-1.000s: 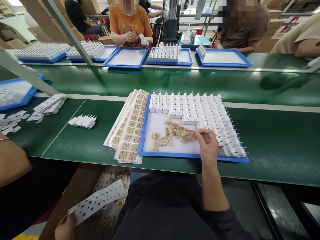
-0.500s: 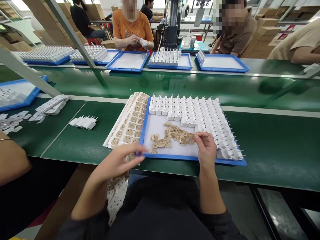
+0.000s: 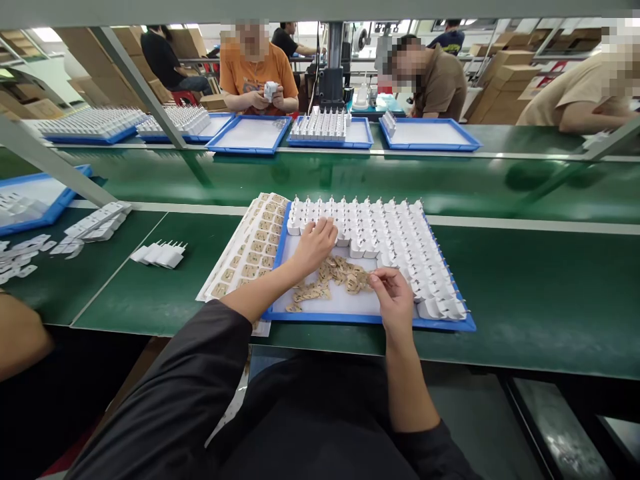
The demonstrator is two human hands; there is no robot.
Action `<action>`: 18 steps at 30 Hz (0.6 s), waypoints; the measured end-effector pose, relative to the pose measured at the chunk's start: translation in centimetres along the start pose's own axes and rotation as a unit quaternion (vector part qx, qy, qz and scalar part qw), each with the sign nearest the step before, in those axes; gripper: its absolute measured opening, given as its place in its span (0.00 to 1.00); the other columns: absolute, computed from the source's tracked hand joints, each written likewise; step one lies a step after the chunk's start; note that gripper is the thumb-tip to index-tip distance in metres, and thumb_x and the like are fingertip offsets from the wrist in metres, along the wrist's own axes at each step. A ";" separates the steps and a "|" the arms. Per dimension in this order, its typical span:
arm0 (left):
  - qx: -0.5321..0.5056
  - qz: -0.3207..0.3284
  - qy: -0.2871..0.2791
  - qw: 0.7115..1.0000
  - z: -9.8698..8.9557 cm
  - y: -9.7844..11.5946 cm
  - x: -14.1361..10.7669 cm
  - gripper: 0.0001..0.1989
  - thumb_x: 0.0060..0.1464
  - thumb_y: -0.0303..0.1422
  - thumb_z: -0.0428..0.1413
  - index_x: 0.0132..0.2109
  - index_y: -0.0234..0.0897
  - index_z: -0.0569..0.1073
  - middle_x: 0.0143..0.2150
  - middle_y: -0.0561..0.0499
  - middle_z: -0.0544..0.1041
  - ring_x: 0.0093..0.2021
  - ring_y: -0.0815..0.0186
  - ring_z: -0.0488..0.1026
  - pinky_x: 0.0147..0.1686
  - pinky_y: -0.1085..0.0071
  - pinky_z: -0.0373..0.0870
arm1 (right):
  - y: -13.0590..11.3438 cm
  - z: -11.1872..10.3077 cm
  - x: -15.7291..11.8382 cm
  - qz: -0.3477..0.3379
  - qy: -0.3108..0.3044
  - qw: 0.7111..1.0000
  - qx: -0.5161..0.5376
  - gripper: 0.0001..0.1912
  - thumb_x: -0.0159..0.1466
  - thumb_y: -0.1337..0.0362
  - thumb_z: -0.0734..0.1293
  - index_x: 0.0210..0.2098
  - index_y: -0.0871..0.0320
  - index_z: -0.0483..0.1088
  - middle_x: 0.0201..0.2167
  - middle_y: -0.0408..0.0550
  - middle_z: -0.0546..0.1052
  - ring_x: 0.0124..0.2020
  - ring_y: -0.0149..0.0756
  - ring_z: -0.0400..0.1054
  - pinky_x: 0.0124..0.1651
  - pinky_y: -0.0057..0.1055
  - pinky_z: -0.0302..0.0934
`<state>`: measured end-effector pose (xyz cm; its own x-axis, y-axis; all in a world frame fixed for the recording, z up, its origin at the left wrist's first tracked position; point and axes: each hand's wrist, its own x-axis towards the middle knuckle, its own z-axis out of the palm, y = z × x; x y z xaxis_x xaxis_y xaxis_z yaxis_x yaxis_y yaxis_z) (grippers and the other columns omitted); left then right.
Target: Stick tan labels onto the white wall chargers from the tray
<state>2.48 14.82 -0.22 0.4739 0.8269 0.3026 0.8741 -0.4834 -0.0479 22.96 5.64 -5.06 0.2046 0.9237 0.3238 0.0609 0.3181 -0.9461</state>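
Note:
My left hand (image 3: 316, 245) reaches over the blue-rimmed tray (image 3: 320, 317), its fingers bent down around a white plug adapter at the front of the rows; the fingertips' contact is partly hidden. Rows of white plug adapters (image 3: 395, 233), pins up, fill the tray's back and right side. Just right of a pile of loose brown label pieces (image 3: 345, 273), my right hand (image 3: 395, 300) pinches a small brown piece between thumb and forefinger. Sheets of brown-and-white labels (image 3: 255, 250) lie along the tray's left edge.
Several white adapters (image 3: 159, 254) lie on the green bench (image 3: 540, 293) to the left, near flat white parts (image 3: 23, 257). Across the bench are more blue trays (image 3: 250, 135) and a person in orange (image 3: 257, 70) holding a white part. Another person's arm (image 3: 20, 333) is at far left.
My left hand has moved forward and right from the tray's front left corner to the adapter rows. My right hand stays by the brown pile, still pinching. The view has shifted slightly.

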 end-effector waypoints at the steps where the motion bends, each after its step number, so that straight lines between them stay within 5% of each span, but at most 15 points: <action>1: -0.031 -0.007 -0.007 0.999 0.0 -0.1 0.0 0.14 0.63 0.23 0.50 0.55 0.31 0.71 0.64 0.31 0.70 0.65 0.47 0.68 0.58 0.52 0.68 | -0.1 0.0 0.0 -0.001 -0.002 1.000 -0.005 0.07 0.64 0.57 0.72 0.37 0.54 0.75 0.33 0.45 0.77 0.36 0.36 0.72 0.42 0.33 0.68; 4: -0.098 -0.033 -0.031 0.994 -0.5 -0.9 -0.2 0.08 0.61 0.24 0.54 0.48 0.34 0.70 0.50 0.38 0.78 0.53 0.52 0.76 0.50 0.57 0.73 | -0.3 0.1 0.0 -0.007 -0.001 1.000 -0.017 0.08 0.65 0.56 0.71 0.37 0.54 0.74 0.34 0.45 0.76 0.37 0.36 0.72 0.42 0.33 0.68; 7: -0.211 -0.076 -0.017 0.974 -2.0 -1.8 -1.8 0.14 0.59 0.32 0.60 0.49 0.36 0.67 0.44 0.45 0.78 0.42 0.60 0.78 0.41 0.64 0.77 | -0.6 0.1 0.1 -0.020 0.005 1.000 -0.020 0.09 0.65 0.56 0.70 0.37 0.54 0.73 0.36 0.46 0.74 0.38 0.36 0.71 0.40 0.32 0.67; 9: -0.408 -0.120 0.017 0.905 -3.2 -1.9 -4.1 0.21 0.56 0.37 0.64 0.52 0.39 0.65 0.47 0.46 0.76 0.41 0.63 0.78 0.40 0.67 0.78 | -1.0 0.1 0.2 -0.031 0.000 1.000 -0.007 0.09 0.65 0.56 0.70 0.37 0.54 0.73 0.37 0.46 0.73 0.39 0.36 0.70 0.38 0.31 0.66; 11: -0.583 -0.155 0.047 0.796 -4.3 -1.1 -6.9 0.26 0.54 0.38 0.66 0.55 0.41 0.66 0.51 0.46 0.74 0.45 0.63 0.78 0.41 0.68 0.79 | -1.7 0.4 0.1 -0.035 -0.021 0.999 0.023 0.08 0.66 0.56 0.70 0.36 0.54 0.72 0.36 0.47 0.74 0.38 0.36 0.70 0.36 0.31 0.66; 14: -0.718 -0.202 0.058 0.663 -4.6 1.1 -10.6 0.25 0.52 0.40 0.67 0.54 0.40 0.69 0.51 0.45 0.75 0.46 0.62 0.77 0.42 0.65 0.80 | -3.2 1.5 -0.5 -0.034 -0.090 0.991 0.091 0.07 0.67 0.58 0.69 0.36 0.53 0.71 0.34 0.46 0.75 0.34 0.35 0.70 0.36 0.32 0.68; 16: -0.765 -0.228 0.055 0.599 -4.1 2.7 -12.1 0.25 0.51 0.43 0.68 0.52 0.39 0.71 0.49 0.45 0.76 0.46 0.60 0.77 0.41 0.64 0.81 | -4.4 2.6 -1.2 -0.037 -0.149 0.980 0.129 0.06 0.67 0.59 0.70 0.37 0.53 0.72 0.32 0.45 0.76 0.33 0.35 0.71 0.36 0.33 0.69; 18: -0.782 -0.238 0.060 0.573 -3.3 3.8 -12.9 0.26 0.50 0.46 0.68 0.50 0.40 0.71 0.46 0.46 0.77 0.44 0.60 0.78 0.39 0.65 0.81 | -5.4 3.8 -2.0 -0.031 -0.189 0.969 0.155 0.05 0.67 0.60 0.70 0.36 0.53 0.72 0.31 0.45 0.75 0.33 0.35 0.72 0.36 0.33 0.69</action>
<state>-0.64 1.32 -1.16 0.1290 0.9916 -0.0050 -0.3076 0.0448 0.9505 18.56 2.90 -0.61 -0.1671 0.8943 0.4150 -0.2469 0.3696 -0.8958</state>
